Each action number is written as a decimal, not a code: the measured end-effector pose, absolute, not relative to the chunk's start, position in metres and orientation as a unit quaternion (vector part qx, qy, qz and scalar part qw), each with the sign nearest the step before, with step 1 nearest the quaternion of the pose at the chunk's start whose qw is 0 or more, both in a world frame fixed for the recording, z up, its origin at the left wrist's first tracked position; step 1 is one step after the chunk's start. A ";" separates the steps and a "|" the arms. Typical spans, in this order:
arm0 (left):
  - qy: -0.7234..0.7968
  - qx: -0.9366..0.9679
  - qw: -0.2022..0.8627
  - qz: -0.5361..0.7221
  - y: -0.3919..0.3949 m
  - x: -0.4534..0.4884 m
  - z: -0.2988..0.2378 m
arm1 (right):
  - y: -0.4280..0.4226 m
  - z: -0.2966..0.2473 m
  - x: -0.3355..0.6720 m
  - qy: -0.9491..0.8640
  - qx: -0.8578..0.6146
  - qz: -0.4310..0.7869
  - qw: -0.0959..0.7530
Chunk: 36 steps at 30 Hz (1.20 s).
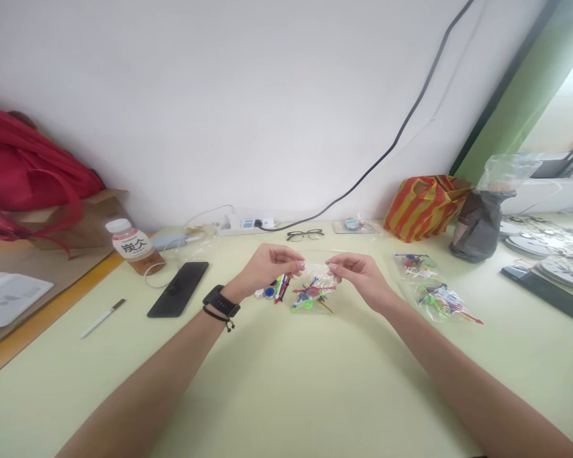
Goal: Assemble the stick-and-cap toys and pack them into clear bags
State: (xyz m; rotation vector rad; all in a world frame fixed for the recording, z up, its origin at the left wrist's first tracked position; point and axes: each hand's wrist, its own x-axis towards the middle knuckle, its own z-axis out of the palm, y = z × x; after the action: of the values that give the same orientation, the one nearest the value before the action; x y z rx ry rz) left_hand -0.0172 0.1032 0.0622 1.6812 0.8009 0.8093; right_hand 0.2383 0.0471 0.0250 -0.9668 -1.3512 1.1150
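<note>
At the centre of the frame, the left hand (267,267) and right hand (360,273) each pinch a top corner of a clear bag (315,289) of coloured plastic bits, low over the counter (286,381) — light, limp, slippery film, probably best gripped along that upper edge.

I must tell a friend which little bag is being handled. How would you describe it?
On the pale green desk, look just in front of the glasses. The clear bag of coloured bits there is pinched by the left hand and right hand; similar bags lie untouched farther right.
</note>
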 end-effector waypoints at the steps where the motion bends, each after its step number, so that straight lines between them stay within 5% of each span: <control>1: 0.336 0.707 0.534 0.321 0.102 -0.019 0.065 | 0.047 0.025 0.240 -0.571 -0.397 0.482 0.533; 13: 0.290 0.641 0.628 0.332 0.109 -0.023 0.054 | 0.051 0.018 0.243 -0.501 -0.364 0.571 0.539; 36: 0.325 0.732 0.488 0.346 0.098 -0.006 0.054 | 0.046 0.024 0.235 -0.591 -0.405 0.438 0.543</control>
State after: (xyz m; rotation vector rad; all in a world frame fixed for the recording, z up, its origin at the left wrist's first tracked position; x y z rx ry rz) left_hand -0.0062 0.0980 0.0539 1.7805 0.7913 0.8407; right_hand 0.2348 0.0456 0.0237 -0.9625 -1.4033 1.0403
